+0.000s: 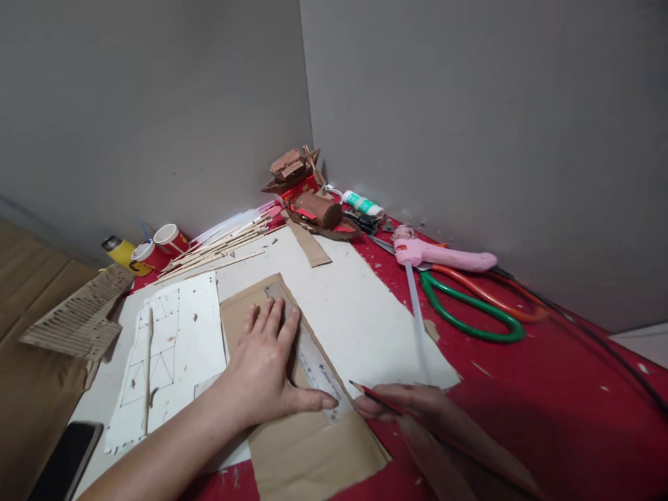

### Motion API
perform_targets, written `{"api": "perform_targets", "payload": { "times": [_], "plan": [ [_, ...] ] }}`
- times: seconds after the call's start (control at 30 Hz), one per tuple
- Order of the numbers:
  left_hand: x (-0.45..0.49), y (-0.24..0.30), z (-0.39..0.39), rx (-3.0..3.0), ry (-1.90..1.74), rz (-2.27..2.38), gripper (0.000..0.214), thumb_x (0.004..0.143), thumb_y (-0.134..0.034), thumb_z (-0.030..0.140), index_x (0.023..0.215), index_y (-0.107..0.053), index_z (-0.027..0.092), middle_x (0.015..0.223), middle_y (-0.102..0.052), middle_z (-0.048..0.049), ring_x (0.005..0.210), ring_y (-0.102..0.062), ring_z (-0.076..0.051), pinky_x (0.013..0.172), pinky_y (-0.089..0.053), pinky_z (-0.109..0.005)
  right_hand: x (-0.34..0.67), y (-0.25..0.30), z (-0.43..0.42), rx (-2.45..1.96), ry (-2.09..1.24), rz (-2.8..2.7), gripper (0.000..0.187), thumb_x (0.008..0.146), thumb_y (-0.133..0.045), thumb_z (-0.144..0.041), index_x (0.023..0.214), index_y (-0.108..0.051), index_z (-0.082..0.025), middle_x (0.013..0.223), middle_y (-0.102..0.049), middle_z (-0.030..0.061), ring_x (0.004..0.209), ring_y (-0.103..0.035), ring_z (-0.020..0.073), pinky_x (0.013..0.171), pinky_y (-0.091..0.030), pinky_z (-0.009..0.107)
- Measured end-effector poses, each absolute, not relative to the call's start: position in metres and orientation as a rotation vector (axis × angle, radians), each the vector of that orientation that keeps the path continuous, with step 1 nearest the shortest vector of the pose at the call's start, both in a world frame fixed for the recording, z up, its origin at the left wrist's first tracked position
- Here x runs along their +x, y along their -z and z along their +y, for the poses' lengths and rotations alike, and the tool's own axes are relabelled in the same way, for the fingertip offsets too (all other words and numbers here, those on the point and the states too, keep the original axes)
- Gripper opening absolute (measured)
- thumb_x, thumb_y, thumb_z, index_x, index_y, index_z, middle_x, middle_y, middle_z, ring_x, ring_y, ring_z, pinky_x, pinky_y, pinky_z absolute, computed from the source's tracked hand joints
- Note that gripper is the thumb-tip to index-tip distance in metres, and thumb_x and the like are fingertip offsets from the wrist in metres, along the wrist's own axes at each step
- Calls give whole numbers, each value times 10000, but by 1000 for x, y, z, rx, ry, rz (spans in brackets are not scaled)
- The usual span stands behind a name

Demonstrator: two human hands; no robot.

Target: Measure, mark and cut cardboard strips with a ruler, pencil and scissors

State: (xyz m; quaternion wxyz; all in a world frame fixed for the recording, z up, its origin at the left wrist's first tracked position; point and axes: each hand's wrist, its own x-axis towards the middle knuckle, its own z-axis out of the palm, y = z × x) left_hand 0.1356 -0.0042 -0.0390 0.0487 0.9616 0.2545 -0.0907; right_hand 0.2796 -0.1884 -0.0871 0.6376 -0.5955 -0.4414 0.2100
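Observation:
My left hand (268,365) lies flat with fingers spread on a clear ruler (319,372), which rests on a brown cardboard piece (303,445). My right hand (412,407), blurred by motion, pinches a thin red pencil (373,395) whose tip points at the ruler's right edge. The cardboard lies over a large white sheet (344,306) on the red table (547,390).
A pink glue gun (443,255) and green-and-orange scissors (474,306) lie at the right. Wooden sticks (219,247), paper cups (167,236), a glue tube (362,203) and a small model (295,170) sit by the wall corner. A drawing sheet (167,355), corrugated card (78,316) and phone (67,459) lie left.

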Motion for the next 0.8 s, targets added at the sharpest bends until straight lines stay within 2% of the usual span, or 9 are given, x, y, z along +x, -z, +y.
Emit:
{"api": "perform_targets", "payload": {
  "times": [0.23, 0.43, 0.6, 0.7, 0.8],
  "plan": [
    [136, 40, -2, 2950, 232, 746, 1303, 614, -507, 937, 1543, -289, 50, 1576, -223, -323, 1472, -181, -462, 1168, -163, -663, 275, 103, -183, -1347, -464, -1007, 158, 939, -597, -309, 979, -750, -300, 810, -784, 36, 693, -757, 237, 540, -627, 266],
    [136, 42, -3, 2998, 195, 712, 1258, 639, -526, 914, 1522, -322, 42, 1560, -267, -335, 1465, -230, -456, 1175, -163, -640, 271, 79, -192, -1465, -441, -911, 145, 954, -586, -274, 1026, -708, -298, 906, -769, 20, 813, -745, 190, 702, -620, 246],
    [138, 44, -1, 3022, 179, 705, 1237, 642, -523, 912, 1515, -336, 56, 1565, -293, -311, 1459, -246, -462, 1172, -168, -633, 273, 74, -189, -1486, -530, -986, 130, 890, -583, -178, 814, -669, -239, 696, -701, 0, 621, -661, 155, 553, -543, 238],
    [139, 44, -2, 3048, 181, 695, 1231, 660, -492, 916, 1512, -341, 41, 1557, -301, -321, 1456, -255, -463, 1168, -181, -627, 270, 75, -186, -1512, -567, -1041, 125, 844, -569, -146, 763, -626, -222, 615, -646, -20, 533, -592, 134, 463, -458, 223],
    [139, 44, -3, 3070, 176, 696, 1239, 659, -495, 915, 1512, -338, 30, 1551, -304, -332, 1453, -262, -464, 1167, -186, -623, 267, 78, -187, -1503, -593, -1097, 124, 835, -545, -133, 764, -602, -219, 601, -616, -29, 515, -558, 127, 444, -410, 224]
  ]
}}
